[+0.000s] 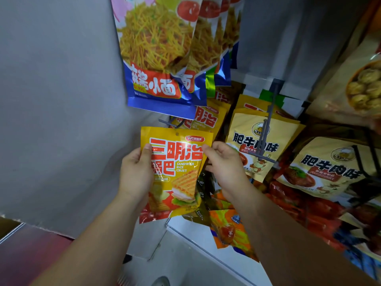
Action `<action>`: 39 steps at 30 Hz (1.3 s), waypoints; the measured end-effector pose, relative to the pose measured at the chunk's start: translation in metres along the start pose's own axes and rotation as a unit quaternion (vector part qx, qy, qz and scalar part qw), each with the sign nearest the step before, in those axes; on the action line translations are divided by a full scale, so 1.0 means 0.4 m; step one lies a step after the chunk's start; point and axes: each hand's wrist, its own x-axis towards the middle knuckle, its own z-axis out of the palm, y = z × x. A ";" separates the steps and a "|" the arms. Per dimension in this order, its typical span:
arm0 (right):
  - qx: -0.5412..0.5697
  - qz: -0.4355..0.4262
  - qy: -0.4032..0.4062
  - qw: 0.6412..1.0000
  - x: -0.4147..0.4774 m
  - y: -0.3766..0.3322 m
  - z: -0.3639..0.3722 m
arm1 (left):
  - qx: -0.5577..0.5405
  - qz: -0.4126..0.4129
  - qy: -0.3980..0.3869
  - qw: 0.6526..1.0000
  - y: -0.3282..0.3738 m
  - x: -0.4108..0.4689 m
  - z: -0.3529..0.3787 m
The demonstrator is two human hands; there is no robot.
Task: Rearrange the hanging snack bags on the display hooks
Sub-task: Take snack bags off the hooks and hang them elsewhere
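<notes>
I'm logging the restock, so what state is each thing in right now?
Yellow sandwich rice crust bag: held upright, not hung.
Left hand: grips the bag's left edge.
Right hand: pinches its right edge.
Blue foil noodle snack bags: hanging in a row.
Beige beef-flavour bags: hanging on a grey hook.

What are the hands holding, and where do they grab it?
The yellow snack bag. The left hand grips its left edge, thumb on the front; the right hand pinches its right edge near the top.
</notes>
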 end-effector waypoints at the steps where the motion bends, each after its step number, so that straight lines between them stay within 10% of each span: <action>1: 0.003 -0.005 0.005 1.000 0.004 0.001 0.002 | 0.003 -0.001 -0.003 1.000 0.003 0.007 0.001; 17: 0.014 -0.015 0.060 0.998 0.043 -0.014 0.030 | 0.015 -0.013 -0.011 1.000 0.021 0.060 0.021; 21: -0.157 -0.097 0.135 0.974 0.031 0.009 0.030 | 0.025 -0.020 -0.010 0.999 0.026 0.081 0.041; 26: -0.510 -0.419 0.057 0.749 -0.019 0.099 0.036 | 0.032 -0.009 -0.014 0.999 0.022 0.118 0.073; 29: -0.655 -0.449 -0.043 0.607 0.020 0.122 0.048 | 0.058 0.030 -0.008 0.998 0.002 0.145 0.084; 39: -0.786 -0.343 0.030 0.514 0.157 0.071 0.043 | 0.099 0.033 -0.024 0.994 -0.070 0.158 0.068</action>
